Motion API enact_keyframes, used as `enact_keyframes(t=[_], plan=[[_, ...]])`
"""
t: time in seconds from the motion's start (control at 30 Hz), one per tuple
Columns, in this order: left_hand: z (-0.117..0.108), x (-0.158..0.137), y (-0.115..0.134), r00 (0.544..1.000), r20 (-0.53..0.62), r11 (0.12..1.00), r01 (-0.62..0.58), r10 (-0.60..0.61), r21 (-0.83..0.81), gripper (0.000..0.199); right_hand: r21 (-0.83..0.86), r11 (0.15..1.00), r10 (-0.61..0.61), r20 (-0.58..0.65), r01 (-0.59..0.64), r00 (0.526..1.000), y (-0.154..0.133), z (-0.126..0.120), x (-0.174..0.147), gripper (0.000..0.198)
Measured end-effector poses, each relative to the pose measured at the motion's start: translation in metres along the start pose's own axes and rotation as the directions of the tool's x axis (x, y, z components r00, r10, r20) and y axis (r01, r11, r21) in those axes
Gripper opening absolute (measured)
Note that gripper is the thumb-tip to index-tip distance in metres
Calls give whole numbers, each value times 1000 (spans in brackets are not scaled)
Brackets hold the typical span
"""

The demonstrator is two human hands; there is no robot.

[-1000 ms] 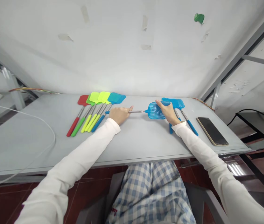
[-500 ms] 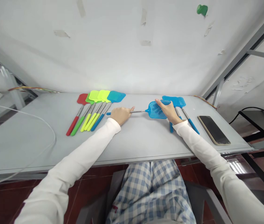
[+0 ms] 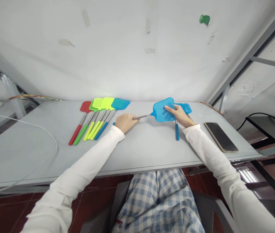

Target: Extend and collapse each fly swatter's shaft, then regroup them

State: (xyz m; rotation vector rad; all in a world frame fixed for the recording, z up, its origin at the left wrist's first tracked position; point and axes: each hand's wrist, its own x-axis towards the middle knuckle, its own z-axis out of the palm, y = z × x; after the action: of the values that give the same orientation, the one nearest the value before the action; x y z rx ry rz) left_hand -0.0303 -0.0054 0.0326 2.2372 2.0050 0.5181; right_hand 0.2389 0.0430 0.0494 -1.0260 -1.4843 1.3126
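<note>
From afar I have my left fingers (image 3: 130,118) curled round the rear of a swatter (image 3: 153,114) and right fingers (image 3: 170,109) pinching its head (image 3: 161,111), presumably so both ends are braced as it spans between them above the counter (image 3: 139,147).

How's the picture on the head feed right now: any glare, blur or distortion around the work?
Head view: the held blue swatter's mesh reads clearly; white glare streaks show at lower right, away from the work; wide-angle stretch seems to splay the metal frame toward the edges.
</note>
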Motion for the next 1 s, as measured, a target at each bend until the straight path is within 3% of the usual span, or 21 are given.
enact_keyframes(t=[0.07, 0.1, 0.17, 0.27, 0.33, 0.4, 0.5, 0.6, 0.67, 0.73, 0.83, 0.9, 1.0], plan=[[-3, -1, 1, 987, 122, 954, -61, 100, -293, 44, 21, 999, -23, -45, 24, 999, -1, -3, 2, 45], [-4, -1, 1, 964, 207, 888, -55, 166, -457, 44, 28, 999, -35, -67, 37, 997, -1, -6, 4, 46], [-5, -3, 4, 889, 364, 703, 70, 278, -708, 45, 32, 998, -50, -115, 54, 992, -3, -14, 7, 48], [-2, -6, 10, 806, 467, 444, 290, 365, -848, 38, 33, 998, -40, -169, 46, 985, -6, -25, 11, 53], [3, -8, 16, 815, 439, 298, 342, 379, -891, 33, 44, 999, -20, -176, 28, 984, -9, -29, 12, 66], [10, -10, 23, 855, 385, 165, 348, 348, -923, 31, 73, 997, 6, -169, 6, 986, -9, -27, 11, 77], [24, -13, 33, 895, 337, 43, 340, 292, -939, 34, 61, 997, 58, -42, -56, 997, -3, -9, 6, 75], [35, -15, 37, 891, 342, 52, 343, 300, -938, 37, -167, 985, 63, 113, -44, 992, 10, 21, 1, 55], [40, -14, 36, 880, 347, 88, 337, 323, -937, 39, -329, 942, -30, 105, 64, 994, 21, 41, -2, 42], [42, -14, 36, 865, 356, 138, 328, 353, -934, 41, -388, 915, -74, 104, 109, 992, 29, 54, -2, 35], [42, -14, 37, 857, 367, 232, 298, 362, -926, 41, -376, 925, -37, 79, 65, 996, 37, 59, 0, 27], [39, -15, 39, 864, 356, 325, 243, 356, -914, 38, -381, 924, 0, 28, 10, 1000, 39, 53, 2, 21], [31, -15, 35, 924, 239, 594, 16, 299, -804, 37, -500, 866, 5, -59, -34, 998, 38, 41, 5, 18]])
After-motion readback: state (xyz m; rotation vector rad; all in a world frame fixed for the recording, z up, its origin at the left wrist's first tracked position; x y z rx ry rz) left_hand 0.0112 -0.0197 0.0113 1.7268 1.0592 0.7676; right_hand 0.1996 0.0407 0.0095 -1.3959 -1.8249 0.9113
